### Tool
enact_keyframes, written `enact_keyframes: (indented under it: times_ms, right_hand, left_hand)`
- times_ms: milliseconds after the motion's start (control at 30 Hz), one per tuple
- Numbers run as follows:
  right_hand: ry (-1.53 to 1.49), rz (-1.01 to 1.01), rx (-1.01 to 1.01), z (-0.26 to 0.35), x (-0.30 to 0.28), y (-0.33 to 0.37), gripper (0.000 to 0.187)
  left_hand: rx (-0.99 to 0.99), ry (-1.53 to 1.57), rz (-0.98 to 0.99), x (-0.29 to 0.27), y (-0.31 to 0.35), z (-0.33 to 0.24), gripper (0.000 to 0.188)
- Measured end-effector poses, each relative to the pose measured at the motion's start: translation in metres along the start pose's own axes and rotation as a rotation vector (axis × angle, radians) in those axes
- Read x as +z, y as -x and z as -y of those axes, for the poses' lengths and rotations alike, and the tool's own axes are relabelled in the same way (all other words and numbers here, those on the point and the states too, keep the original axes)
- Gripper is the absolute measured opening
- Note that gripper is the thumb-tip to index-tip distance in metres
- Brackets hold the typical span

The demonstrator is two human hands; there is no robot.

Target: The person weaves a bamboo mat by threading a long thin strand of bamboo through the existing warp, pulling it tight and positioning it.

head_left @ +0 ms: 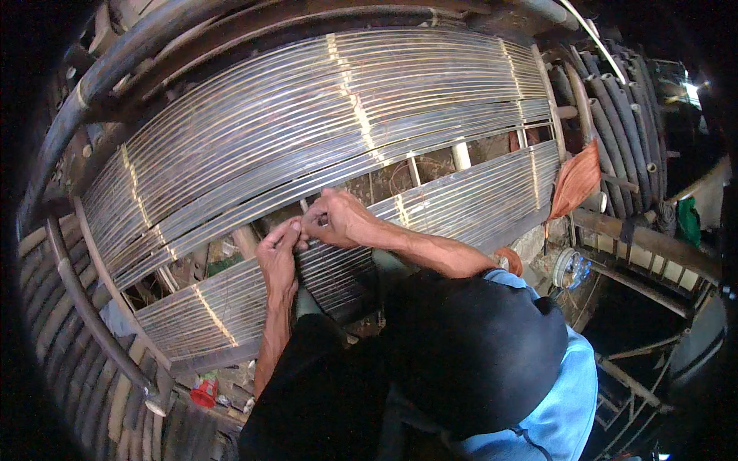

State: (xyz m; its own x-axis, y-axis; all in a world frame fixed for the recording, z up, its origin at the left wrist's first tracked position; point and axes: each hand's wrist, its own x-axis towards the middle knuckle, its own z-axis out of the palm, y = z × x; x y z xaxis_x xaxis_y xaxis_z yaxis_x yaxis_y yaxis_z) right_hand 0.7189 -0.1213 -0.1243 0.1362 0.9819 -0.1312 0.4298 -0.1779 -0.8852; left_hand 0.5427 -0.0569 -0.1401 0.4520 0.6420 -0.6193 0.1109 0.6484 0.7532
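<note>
My left hand [279,250] and my right hand [336,218] meet near the middle, over the gap between two panels of thin parallel strips. The fingertips of both are pinched close together. Whatever they pinch is too small to make out. Beyond them spreads the wide far panel [254,131], its long pale lines crossed by several whitish bands. The narrower near panel [477,188] passes under my wrists, and part of it is hidden by my arms and a dark cap. A pale crosspiece [304,206] shows in the gap just beside my fingers.
Dark poles [73,284] form the frame at the left and far side. Stacked tubes or poles [626,138] stand at the right, beside a hanging orange cloth [576,180]. A red object [204,392] lies at the lower left. A shiny round spool-like thing [570,269] sits right.
</note>
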Motion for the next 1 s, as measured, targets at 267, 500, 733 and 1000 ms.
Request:
enact_keyframes:
  times_ms: [267, 500, 733, 1000]
  right_hand:
    - [0.023, -0.121, 0.051, 0.000, 0.002, -0.008, 0.016]
    - [-0.153, -0.043, 0.294, 0.003, 0.008, -0.006, 0.015]
    - [-0.259, 0.053, 0.340, 0.007, 0.009, -0.003, 0.015]
    - [-0.091, 0.017, 0.231, 0.018, 0.005, -0.003, 0.016]
  left_hand:
    - [0.110, 0.055, -0.046, -0.001, 0.001, -0.003, 0.039]
    - [0.177, -0.048, -0.054, 0.001, 0.006, -0.012, 0.040]
    - [0.494, -0.607, -0.104, 0.001, 0.012, -0.017, 0.036]
    - [0.508, -0.634, -0.160, 0.005, 0.017, -0.022, 0.025]
